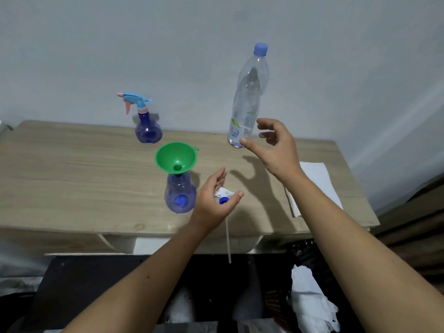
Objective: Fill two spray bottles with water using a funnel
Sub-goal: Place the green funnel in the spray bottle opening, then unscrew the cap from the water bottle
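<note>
A wooden tabletop (72,179) set against a pale wall is seen from above. A green funnel (176,157) is seated in the neck of a blue spray bottle (180,195), which stands upright near the middle of the tabletop. A second blue spray bottle (148,131), fitted with a blue and pink trigger head (135,100), is placed upright farther back and to the left, well apart from the first. A clear water bottle (247,99) with a blue cap (260,48) is shown standing at the back right, its cap screwed on. The right hand (276,150) is held just beside the base of the water bottle, its fingers (266,123) spread and curved towards it; contact cannot be confirmed. The left hand (213,203) is positioned just right of the funnelled bottle, fingers loosely apart, above a detached sprayer head (224,199) with a blue collar, whose white dip tube (227,236) is seen extending past the front edge of the tabletop. A white sheet of paper (314,186) is laid at the right side.
</note>
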A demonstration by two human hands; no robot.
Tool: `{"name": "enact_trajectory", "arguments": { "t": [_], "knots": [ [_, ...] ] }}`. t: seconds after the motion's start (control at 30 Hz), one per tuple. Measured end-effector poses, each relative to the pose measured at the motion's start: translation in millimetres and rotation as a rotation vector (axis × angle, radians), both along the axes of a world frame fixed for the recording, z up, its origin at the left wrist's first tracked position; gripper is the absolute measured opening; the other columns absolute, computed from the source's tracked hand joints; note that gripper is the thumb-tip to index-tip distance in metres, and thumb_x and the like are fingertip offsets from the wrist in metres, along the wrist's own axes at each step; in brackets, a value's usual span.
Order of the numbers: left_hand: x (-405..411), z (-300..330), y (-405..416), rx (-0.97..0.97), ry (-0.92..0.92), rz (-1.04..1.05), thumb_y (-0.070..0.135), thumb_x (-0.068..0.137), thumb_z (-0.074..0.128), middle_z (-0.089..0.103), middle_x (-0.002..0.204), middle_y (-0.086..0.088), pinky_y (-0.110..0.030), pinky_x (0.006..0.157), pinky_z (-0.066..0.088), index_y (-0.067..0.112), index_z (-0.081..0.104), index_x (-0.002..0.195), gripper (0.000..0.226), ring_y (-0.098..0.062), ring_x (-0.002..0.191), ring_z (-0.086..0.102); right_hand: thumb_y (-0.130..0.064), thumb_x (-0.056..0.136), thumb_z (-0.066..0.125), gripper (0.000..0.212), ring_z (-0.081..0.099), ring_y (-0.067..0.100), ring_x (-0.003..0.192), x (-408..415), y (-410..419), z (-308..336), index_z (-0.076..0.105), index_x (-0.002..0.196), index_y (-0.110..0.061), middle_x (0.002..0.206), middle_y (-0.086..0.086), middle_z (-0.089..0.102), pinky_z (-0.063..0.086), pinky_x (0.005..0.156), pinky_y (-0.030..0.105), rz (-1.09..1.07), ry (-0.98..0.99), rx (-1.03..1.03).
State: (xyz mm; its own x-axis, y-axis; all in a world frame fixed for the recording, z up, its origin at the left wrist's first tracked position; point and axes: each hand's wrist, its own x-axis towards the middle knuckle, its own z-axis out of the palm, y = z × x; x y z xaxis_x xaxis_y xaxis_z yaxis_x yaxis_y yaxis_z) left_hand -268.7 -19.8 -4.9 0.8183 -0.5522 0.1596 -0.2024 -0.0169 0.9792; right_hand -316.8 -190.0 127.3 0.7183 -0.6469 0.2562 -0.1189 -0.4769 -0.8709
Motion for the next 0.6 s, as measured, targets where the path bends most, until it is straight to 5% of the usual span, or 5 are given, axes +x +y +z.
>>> {"name": "enact_trajectory", "arguments": {
  "t": [0.33,0.6],
  "knots": [
    [66.9,-8.1,-126.7,0.046,0.037,0.153,0.059,0.070,0.087,0.049,0.156,-0.003,-0.046,0.122,0.045,0.011,0.040,0.159,0.112,-0.019,0.142,0.054,-0.040,0.073,0.095,0.079,0.063,0.010,0.107,61.4,-100.2,-29.4,0.055,0.139,-0.021,0.131,0.000,0.059,0.050,0.093,0.021,0.008,0.017,-0.037],
    [120.7,-5.7,-185.3,0.081,0.065,0.222,0.055,0.068,0.092,0.054,0.156,0.003,-0.040,0.118,0.049,0.018,0.039,0.160,0.113,-0.011,0.140,0.056,-0.042,0.069,0.095,0.090,0.060,0.014,0.120,120.3,-133.3,-39.4,0.047,0.142,-0.019,0.139,-0.001,0.051,0.054,0.103,0.035,0.040,-0.001,-0.029]
  ]
}}
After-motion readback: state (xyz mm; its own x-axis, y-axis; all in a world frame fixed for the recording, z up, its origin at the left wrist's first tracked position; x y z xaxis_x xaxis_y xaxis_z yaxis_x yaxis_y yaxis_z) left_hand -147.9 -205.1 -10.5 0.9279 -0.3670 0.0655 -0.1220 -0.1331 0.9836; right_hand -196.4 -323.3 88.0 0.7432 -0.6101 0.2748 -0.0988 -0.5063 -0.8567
